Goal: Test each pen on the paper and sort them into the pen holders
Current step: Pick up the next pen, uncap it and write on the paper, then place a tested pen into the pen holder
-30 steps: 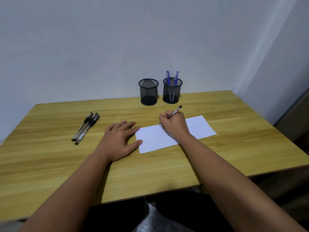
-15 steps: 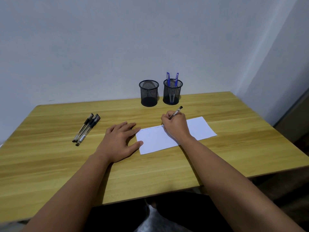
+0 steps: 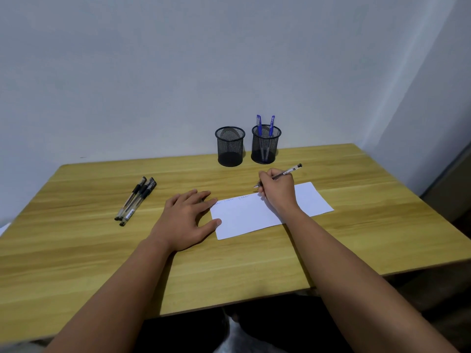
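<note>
A wooden table [image 3: 76, 250] with visible grain and a smooth, faintly sheened finish fills the lower frame. At upper centre stand two black metal mesh holders [image 3: 230, 146], matt. At centre lies smooth white paper [image 3: 244, 220]. At left, glossy clear plastic pens [image 3: 135, 200] with black grips.

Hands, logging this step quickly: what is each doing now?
Left hand: open, flat, steadying the paper.
Right hand: closed on a black pen.

2 holders [image 3: 230, 146], 6 pens [image 3: 135, 200] (2 blue), 1 paper [image 3: 244, 217].
</note>
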A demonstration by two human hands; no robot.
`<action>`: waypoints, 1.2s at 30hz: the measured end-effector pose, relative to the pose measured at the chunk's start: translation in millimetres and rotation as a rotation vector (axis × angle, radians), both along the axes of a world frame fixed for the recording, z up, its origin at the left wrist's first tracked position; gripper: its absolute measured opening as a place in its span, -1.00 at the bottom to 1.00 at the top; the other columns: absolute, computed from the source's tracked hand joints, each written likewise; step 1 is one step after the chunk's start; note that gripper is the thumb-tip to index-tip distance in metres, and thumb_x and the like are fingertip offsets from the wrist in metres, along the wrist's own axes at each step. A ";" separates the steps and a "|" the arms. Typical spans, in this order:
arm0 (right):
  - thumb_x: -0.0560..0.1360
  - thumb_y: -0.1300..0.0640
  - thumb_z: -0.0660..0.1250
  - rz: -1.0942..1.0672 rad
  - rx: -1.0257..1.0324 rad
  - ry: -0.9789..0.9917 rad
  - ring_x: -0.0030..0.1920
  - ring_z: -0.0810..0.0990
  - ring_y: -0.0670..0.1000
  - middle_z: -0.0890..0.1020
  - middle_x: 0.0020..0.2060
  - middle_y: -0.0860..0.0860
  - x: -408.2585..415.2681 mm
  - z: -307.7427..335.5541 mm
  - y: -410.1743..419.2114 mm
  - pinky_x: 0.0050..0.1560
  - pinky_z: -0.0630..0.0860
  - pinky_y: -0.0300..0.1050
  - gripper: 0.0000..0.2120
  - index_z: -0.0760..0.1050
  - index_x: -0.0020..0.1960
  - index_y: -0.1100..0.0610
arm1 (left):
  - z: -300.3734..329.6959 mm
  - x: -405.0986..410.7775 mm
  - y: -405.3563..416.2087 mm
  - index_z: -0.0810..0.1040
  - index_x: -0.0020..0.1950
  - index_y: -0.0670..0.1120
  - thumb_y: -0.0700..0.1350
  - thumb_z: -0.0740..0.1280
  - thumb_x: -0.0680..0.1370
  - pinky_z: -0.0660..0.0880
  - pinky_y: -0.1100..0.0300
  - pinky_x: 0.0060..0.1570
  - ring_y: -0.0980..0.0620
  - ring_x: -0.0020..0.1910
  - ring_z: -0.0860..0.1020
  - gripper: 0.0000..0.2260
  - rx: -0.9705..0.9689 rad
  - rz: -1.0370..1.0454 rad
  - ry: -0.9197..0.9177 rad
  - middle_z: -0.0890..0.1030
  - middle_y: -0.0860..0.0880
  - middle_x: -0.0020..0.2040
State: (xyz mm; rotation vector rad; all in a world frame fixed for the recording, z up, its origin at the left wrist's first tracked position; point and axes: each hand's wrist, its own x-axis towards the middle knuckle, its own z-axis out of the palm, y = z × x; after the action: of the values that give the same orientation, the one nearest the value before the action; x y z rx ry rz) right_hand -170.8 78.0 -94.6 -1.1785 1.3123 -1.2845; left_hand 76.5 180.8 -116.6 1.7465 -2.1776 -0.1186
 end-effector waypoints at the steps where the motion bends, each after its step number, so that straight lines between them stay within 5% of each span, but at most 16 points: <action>1: 0.63 0.26 0.35 0.005 0.002 0.000 -0.49 0.51 0.00 0.56 -0.44 0.13 0.5 -0.8 -0.2 -0.44 0.45 -0.17 -0.65 0.43 -0.33 0.16 | 0.2 0.0 -0.1 0.37 0.52 0.28 0.45 0.10 0.51 0.06 -0.08 0.55 0.11 0.60 0.14 -0.39 0.002 0.001 -0.001 0.28 0.23 0.58; 8: 0.65 0.14 0.44 0.127 0.051 0.047 -0.50 0.52 -0.04 0.59 -0.41 0.12 3.2 11.7 4.3 -0.51 0.46 -0.21 -0.72 0.51 -0.20 0.20 | 1.3 -1.8 0.4 0.35 0.53 0.27 0.46 0.06 0.51 0.04 -0.09 0.55 0.10 0.61 0.12 -0.37 0.017 -0.008 -0.016 0.27 0.21 0.59; 12: 0.64 0.15 0.47 0.136 -0.022 -0.091 -0.34 0.51 0.00 0.50 -0.31 0.17 4.8 29.8 14.1 -0.38 0.51 -0.30 -0.75 0.52 -0.12 0.26 | 4.7 0.3 0.7 0.33 0.55 0.27 0.46 0.09 0.51 0.06 -0.08 0.54 0.09 0.61 0.12 -0.36 0.026 -0.015 -0.009 0.25 0.20 0.60; 16: 0.62 0.11 0.49 0.115 -0.097 0.015 -0.47 0.51 -0.18 0.55 -0.35 0.14 0.2 40.4 22.1 -0.43 0.46 -0.34 -0.72 0.54 -0.14 0.27 | 9.3 1.9 0.8 0.40 0.53 0.19 0.38 0.27 0.50 0.26 -0.10 0.47 0.04 0.55 0.28 -0.38 -0.072 0.019 0.193 0.38 0.12 0.55; 20: 0.65 0.11 0.43 0.161 -0.011 -0.056 -0.43 0.54 -0.12 0.74 -0.23 0.12 -4.7 53.6 30.0 -0.42 0.45 -0.26 -0.82 0.69 -0.08 0.16 | 18.0 12.5 -3.3 0.62 0.34 0.02 0.22 0.28 0.54 0.48 -0.11 0.20 -0.08 0.25 0.52 -0.54 -0.280 0.285 0.279 0.61 0.02 0.21; 23: 0.66 0.19 0.39 0.197 0.002 -0.098 -0.37 0.58 -0.05 0.79 -0.12 0.18 -3.4 54.5 30.4 -0.36 0.51 -0.20 -0.87 0.71 0.01 0.18 | 23.8 20.0 -5.9 0.68 0.25 -0.01 0.26 0.34 0.53 0.53 -0.07 0.11 -0.08 0.21 0.54 -0.55 -0.151 0.446 0.213 0.62 0.00 0.15; 30: 0.63 0.19 0.44 0.192 0.001 -0.069 -0.35 0.59 -0.05 0.79 -0.10 0.17 3.6 47.6 25.6 -0.32 0.58 -0.18 -0.91 0.69 0.03 0.20 | 39.9 -0.8 -4.0 0.67 -0.16 0.10 0.46 0.29 0.30 0.52 0.07 -0.03 0.06 -0.07 0.56 -0.53 -0.014 0.441 0.185 0.57 0.16 -0.10; 36: 0.62 0.18 0.46 0.250 0.020 -0.074 -0.31 0.61 -0.02 0.78 -0.10 0.18 5.3 39.0 31.4 -0.29 0.58 -0.15 -0.86 0.72 0.09 0.24 | 36.3 1.2 -7.7 0.59 -0.19 0.09 0.17 0.46 0.49 0.54 0.09 -0.17 0.09 -0.11 0.59 -0.81 0.018 0.374 0.192 0.62 0.15 -0.16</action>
State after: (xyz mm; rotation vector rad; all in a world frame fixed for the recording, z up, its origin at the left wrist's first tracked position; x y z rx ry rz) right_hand -165.6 109.3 -55.6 -1.2274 1.0838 -1.1199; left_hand 77.7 173.1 -80.3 2.0267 -1.6921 -0.2029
